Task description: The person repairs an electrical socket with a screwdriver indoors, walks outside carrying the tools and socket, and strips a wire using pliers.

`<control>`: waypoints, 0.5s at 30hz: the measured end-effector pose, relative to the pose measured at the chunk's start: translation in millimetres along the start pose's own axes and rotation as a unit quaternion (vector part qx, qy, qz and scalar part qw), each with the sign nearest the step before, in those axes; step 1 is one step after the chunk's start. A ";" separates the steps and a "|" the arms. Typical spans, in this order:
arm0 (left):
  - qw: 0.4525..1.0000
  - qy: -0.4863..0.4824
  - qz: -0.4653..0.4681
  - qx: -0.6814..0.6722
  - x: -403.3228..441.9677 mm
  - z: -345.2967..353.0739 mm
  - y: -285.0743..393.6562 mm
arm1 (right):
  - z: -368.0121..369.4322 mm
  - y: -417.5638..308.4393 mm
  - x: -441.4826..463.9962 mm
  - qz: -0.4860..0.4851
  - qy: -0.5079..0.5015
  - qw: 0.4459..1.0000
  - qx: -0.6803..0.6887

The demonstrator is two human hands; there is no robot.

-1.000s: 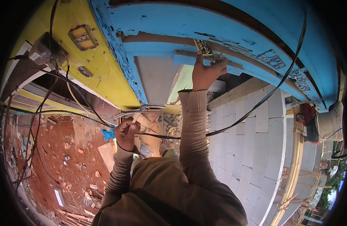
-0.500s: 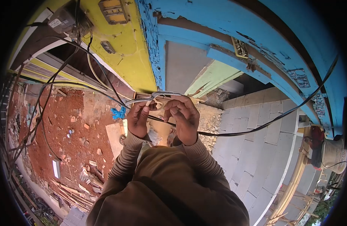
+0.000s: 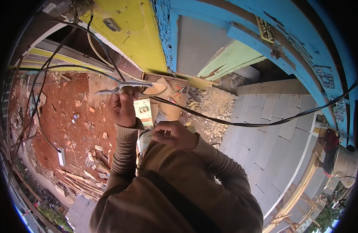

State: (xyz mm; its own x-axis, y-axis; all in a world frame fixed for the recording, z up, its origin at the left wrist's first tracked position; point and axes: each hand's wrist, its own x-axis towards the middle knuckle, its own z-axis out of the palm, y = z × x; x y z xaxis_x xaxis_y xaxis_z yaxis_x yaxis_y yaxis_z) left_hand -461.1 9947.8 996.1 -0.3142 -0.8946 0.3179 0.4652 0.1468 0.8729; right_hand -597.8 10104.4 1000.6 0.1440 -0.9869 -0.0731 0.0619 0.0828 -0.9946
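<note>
My left hand (image 3: 124, 109) is pinched round a pair of grey pliers (image 3: 126, 85) and a loop of pale cable (image 3: 162, 88), in front of the yellow wall's lower edge. Close to my chest, my right hand (image 3: 175, 135) has its fingers curled; whether anything is in them is hidden. A black cable (image 3: 210, 119) runs behind my left hand and sags away to the right. Below the pliers, a pale panel with a socket (image 3: 143, 111) shows between my hands.
The yellow wall (image 3: 136, 35) and blue frame (image 3: 241, 33) stand ahead. Tangled black wires (image 3: 51, 62) hang at left. Grey blocks (image 3: 264, 112) form a surface at right, beside bamboo poles (image 3: 303, 176). Red soil (image 3: 62, 112) with debris lies below left.
My right hand came down from the blue frame to the pliers, then back to my chest. My left hand rose slightly, still holding the pliers. The view has shifted.
</note>
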 end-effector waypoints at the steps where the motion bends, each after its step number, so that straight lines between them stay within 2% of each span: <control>1: 0.999 0.050 0.013 0.002 13.9 0.8 13.8 | 5.6 17.8 -7.5 0.070 -0.058 0.996 -0.016; 2: 0.998 0.038 0.045 -0.028 26.8 -17.3 15.8 | 12.7 46.4 -14.8 0.074 -0.059 0.995 -0.011; 4: 0.997 0.025 0.074 -0.023 51.7 -32.0 30.3 | 26.4 113.1 -26.6 0.159 -0.075 0.947 -0.267; 6: 0.996 0.033 0.080 0.004 63.1 -30.8 28.3 | 24.2 147.3 -29.2 0.170 -0.060 0.948 -0.261; 8: 1.000 0.017 0.015 -0.015 67.2 -19.6 11.4 | 18.8 147.6 -22.6 0.177 -0.049 0.950 -0.252; 9: 1.000 -0.009 -0.002 0.011 66.4 -2.0 5.2 | 13.7 123.7 -15.1 0.152 -0.003 0.963 -0.223; 10: 0.998 0.010 -0.048 0.047 63.1 9.8 -8.9 | 8.1 103.4 -9.0 0.125 0.045 0.971 -0.197; 11: 0.988 -0.032 -0.066 0.137 62.4 22.5 -16.5 | 4.2 90.3 -5.4 0.122 0.043 0.972 -0.196; 12: 0.946 -0.069 -0.135 0.287 61.1 33.1 -18.4 | 2.1 78.6 -2.7 0.073 0.087 0.976 -0.186; 13: 0.964 -0.101 -0.067 0.237 57.9 43.0 -48.4 | 0.8 74.1 1.1 0.022 0.131 0.976 -0.173; 14: 0.939 -0.148 -0.116 0.287 54.1 45.0 -64.8 | -4.7 84.7 2.1 0.016 0.128 0.977 -0.170; 15: 0.910 -0.184 -0.083 0.362 52.6 46.8 -86.4 | -14.4 107.3 -0.5 0.042 0.122 0.977 -0.170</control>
State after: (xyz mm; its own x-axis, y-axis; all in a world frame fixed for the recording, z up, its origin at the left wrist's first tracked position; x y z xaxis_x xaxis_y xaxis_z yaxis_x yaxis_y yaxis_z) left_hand -556.6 9907.8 954.7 -0.6481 -0.7475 0.1453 -0.2389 0.3808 0.8933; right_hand -605.4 10111.8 892.8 -0.1077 -0.9857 -0.1292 -0.2778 0.1547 -0.9481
